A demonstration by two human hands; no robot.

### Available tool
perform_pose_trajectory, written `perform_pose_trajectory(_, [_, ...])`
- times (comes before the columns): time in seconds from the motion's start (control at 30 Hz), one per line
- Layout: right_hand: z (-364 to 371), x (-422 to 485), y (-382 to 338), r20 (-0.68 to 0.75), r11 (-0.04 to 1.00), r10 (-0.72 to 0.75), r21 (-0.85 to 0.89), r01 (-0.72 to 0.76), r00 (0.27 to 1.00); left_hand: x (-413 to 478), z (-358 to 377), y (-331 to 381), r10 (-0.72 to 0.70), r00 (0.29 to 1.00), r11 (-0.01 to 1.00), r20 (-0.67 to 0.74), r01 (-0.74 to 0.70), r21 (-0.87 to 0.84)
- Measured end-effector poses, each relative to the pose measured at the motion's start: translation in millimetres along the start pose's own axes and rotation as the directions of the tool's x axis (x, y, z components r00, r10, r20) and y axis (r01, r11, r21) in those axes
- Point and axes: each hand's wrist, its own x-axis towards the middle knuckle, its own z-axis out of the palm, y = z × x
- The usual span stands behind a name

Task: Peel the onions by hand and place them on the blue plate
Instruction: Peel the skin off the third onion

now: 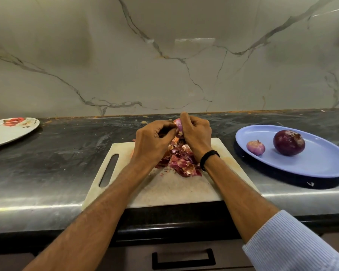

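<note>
While both hands work above the white plastic cutting board [170,190], a small pink-purple onion [178,126] sits pinched between them: the right hand [196,137] curls round it, and the left hand [153,141] nips at its skin. Below lies a heap of reddish papery peels [181,163]. Right of the board, the oval blue plate [317,163] holds a small pale peeled onion [255,147] and a large dark purple onion [289,142], apart. Far left, a white floral plate [6,132] rests on the dark counter [67,145].
</note>
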Motion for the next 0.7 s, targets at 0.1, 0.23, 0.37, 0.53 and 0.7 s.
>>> perform_pose_trajectory(0.1, [0.7,-0.5,0.6,0.007,1.0,-0.019,-0.014,0.019,1.0,-1.4,1.3,1.4,0.04,0.999,0.999,-0.018,-0.04,0.023])
perform_pose_trajectory(0.23, [1.1,0.1,2.3,0.004,0.998,-0.046,-0.046,0.046,0.999,-3.7,4.0,2.2,0.085,0.996,0.991,-0.017,-0.082,0.106])
perform_pose_trajectory(0.37, [1.5,-1.6,2.1,0.023,0.996,-0.066,-0.052,0.067,0.998,-1.6,5.0,1.2,0.099,0.995,0.98,0.006,-0.099,0.173])
perform_pose_trajectory(0.53, [1.9,-3.1,0.3,0.043,0.998,-0.061,-0.028,0.062,0.997,1.3,5.0,-0.4,0.044,0.999,0.989,0.021,-0.047,0.139])
perform_pose_trajectory(0.7, [3.1,-1.6,-1.2,0.066,0.999,-0.02,0.038,0.017,0.998,4.4,0.1,-4.1,-0.06,0.998,0.996,0.019,0.058,0.068])
